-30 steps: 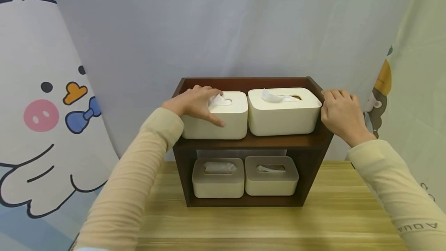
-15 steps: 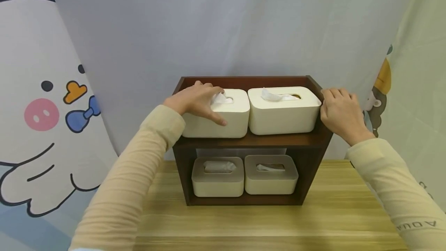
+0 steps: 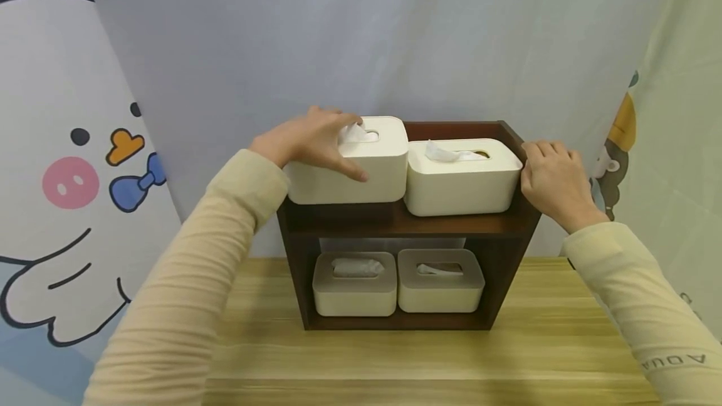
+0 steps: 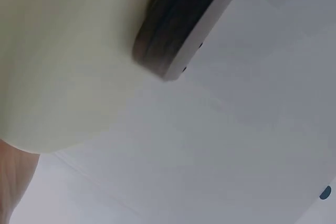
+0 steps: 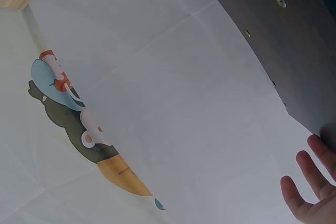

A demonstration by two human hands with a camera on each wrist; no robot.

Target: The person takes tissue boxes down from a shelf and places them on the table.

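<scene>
My left hand (image 3: 316, 140) grips a cream tissue box (image 3: 355, 185) from above, thumb on its front face. This box is raised above the upper left of the dark brown two-tier shelf (image 3: 462, 225), with a white tissue poking from its slot. Beside it, a second cream tissue box (image 3: 465, 190) sits at the upper right. At the shelf's right side panel, my right hand (image 3: 555, 183) holds the top edge. The left wrist view has the raised box close up, with a bit of hand below; fingertips (image 5: 310, 169) meet the panel in the right wrist view.
On the lower tier, two more tissue boxes stand side by side, a left one (image 3: 354, 302) and a right one (image 3: 440, 299). The shelf stands on a light wooden table (image 3: 395, 356). A pale curtain (image 3: 366, 36) hangs behind, with cartoon-printed cloths at both sides.
The upper left tissue box has risen off the shelf in my left hand, baring the shelf board beneath it. My right hand has stayed at the side panel.
</scene>
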